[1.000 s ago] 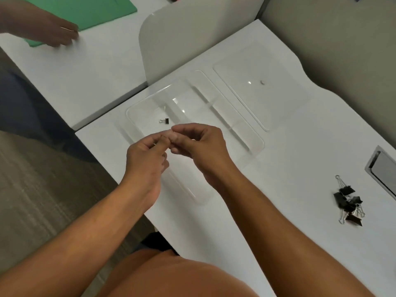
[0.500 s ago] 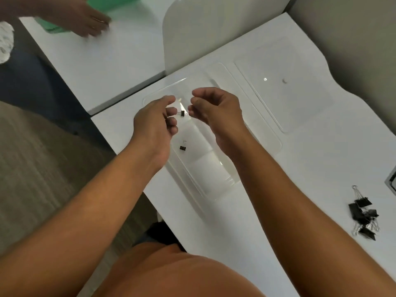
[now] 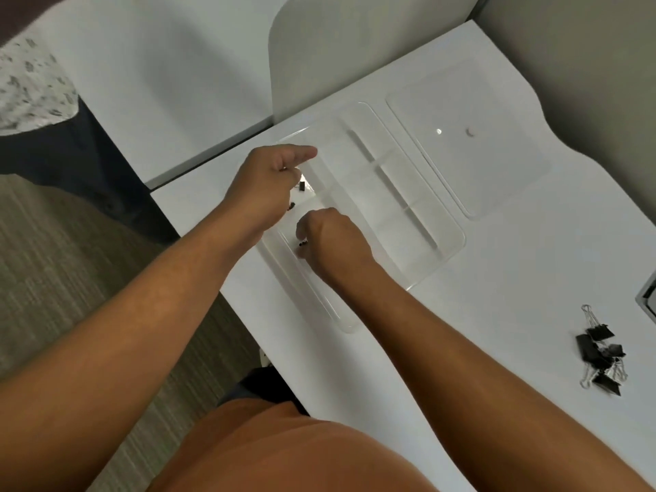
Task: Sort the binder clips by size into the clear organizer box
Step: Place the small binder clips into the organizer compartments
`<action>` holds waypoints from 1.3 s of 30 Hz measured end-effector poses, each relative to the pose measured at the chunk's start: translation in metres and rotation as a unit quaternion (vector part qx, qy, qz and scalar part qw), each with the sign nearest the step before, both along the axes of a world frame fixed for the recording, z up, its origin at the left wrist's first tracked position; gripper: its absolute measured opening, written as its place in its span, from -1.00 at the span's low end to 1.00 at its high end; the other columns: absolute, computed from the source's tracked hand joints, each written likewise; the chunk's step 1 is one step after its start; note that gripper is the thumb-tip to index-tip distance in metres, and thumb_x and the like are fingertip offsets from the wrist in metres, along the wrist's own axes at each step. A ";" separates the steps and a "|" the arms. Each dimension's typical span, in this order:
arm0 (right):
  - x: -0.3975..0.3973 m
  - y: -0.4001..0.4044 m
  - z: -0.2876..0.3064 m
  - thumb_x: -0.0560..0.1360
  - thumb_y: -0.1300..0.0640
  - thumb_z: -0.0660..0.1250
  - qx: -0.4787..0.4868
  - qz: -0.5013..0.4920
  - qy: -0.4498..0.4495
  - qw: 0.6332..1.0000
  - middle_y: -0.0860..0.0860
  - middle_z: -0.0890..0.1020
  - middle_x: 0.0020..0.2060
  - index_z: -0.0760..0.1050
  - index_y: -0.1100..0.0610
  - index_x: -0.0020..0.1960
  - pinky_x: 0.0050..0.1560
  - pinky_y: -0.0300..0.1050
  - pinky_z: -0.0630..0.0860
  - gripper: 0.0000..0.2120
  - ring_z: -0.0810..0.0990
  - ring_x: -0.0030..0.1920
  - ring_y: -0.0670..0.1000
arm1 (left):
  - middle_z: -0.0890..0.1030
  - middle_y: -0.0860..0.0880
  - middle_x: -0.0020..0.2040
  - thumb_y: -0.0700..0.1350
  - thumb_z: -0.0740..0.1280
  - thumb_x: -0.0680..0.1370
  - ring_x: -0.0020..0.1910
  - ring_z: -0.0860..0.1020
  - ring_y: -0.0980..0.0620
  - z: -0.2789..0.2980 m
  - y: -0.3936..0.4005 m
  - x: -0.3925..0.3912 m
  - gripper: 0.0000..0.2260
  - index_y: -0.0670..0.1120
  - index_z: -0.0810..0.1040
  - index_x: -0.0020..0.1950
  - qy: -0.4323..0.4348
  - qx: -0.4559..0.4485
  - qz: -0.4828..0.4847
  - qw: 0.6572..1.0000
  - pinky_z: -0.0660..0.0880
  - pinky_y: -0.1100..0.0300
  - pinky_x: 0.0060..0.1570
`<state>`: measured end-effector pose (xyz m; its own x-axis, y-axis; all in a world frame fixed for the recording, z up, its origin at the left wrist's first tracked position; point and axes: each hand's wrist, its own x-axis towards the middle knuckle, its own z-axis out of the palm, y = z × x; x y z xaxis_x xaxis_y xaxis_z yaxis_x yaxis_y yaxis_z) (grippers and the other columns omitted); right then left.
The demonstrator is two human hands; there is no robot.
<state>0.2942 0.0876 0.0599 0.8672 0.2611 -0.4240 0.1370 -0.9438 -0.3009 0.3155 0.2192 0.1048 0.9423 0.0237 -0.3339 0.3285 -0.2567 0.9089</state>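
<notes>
Pinching tiny clips, left hand and right hand hover over the organizer box; bigger clips wait far right, nearer the right.

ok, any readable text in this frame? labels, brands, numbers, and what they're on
None readable.
Clear plastic organizer box: no label or marking visible.
Flat clear plastic lid: no print, only a small round knob and a glare spot.
Pile of black binder clips with wire handles: no size marks or brand visible; too small to tell.
Small black binder clips at the hands: too small and blurred.
White desk: no text.
</notes>
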 end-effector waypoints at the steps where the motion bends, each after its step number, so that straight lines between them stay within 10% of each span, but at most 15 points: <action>1: -0.001 0.000 -0.001 0.58 0.17 0.46 0.001 0.000 -0.024 1.000 0.11 0.69 0.02 0.65 0.20 0.14 0.00 -0.10 0.61 -0.83 0.67 -0.07 0.07 | 0.59 0.18 0.37 -0.30 0.18 0.70 0.26 0.51 0.25 0.000 -0.003 0.001 -0.58 0.07 0.60 0.43 -0.003 -0.006 0.007 1.000 0.38 0.50 0.02; 11: 0.003 -0.013 0.034 0.46 0.28 0.45 0.087 -0.063 -0.079 0.991 0.03 0.63 -0.11 0.67 0.18 0.01 -0.33 -0.31 0.31 -0.86 0.54 -0.20 0.00 | 0.65 0.19 0.29 -0.20 0.16 0.74 0.36 0.54 0.26 -0.010 0.019 -0.011 -0.66 0.13 0.64 0.29 -0.106 0.018 0.038 0.994 0.43 0.32 0.38; 22: 0.021 -0.013 0.052 0.60 0.18 0.44 0.166 -0.096 -0.178 0.965 0.02 0.74 0.09 0.72 0.12 0.17 0.11 -0.25 0.52 -0.83 0.69 0.01 -0.04 | 0.41 0.06 0.60 -0.13 0.11 0.76 0.66 0.17 0.14 -0.013 0.011 -0.003 -0.62 0.18 0.52 0.48 -0.155 0.081 -0.029 0.984 0.13 0.46 0.47; 28: -0.023 -0.032 0.052 0.58 0.20 0.40 0.214 -0.167 -0.158 0.949 -0.06 0.73 0.02 0.71 0.08 0.11 0.06 -0.16 0.63 -0.84 0.63 -0.10 -0.13 | 0.07 -0.01 0.73 -0.11 0.06 0.78 0.69 -0.20 -0.04 -0.007 0.008 -0.002 -0.57 0.16 0.28 0.65 -0.181 0.245 -0.147 0.941 -0.11 -0.23 0.63; 33: -0.080 -0.065 0.064 0.56 0.16 0.43 0.288 -0.245 -0.145 0.914 -0.20 0.69 -0.07 0.69 0.00 0.04 -0.11 -0.36 0.56 -0.89 0.65 -0.09 -0.16 | 0.46 0.03 0.56 -0.31 0.08 0.70 0.66 0.14 0.08 -0.007 0.013 -0.019 -0.54 -0.03 0.47 0.55 -0.253 0.201 -0.039 0.945 0.07 -0.09 0.67; 39: -0.170 -0.121 0.062 0.55 0.23 0.47 0.331 -0.368 -0.126 0.860 -0.19 0.71 -0.13 0.67 -0.04 -0.06 -0.16 -0.39 0.50 -0.83 0.67 -0.12 -0.09 | 0.69 -0.06 0.01 -0.41 0.26 0.57 0.08 0.61 -0.08 0.007 -0.037 -0.103 -0.74 -0.17 0.70 0.02 -0.355 0.198 -0.020 0.913 0.54 0.10 0.07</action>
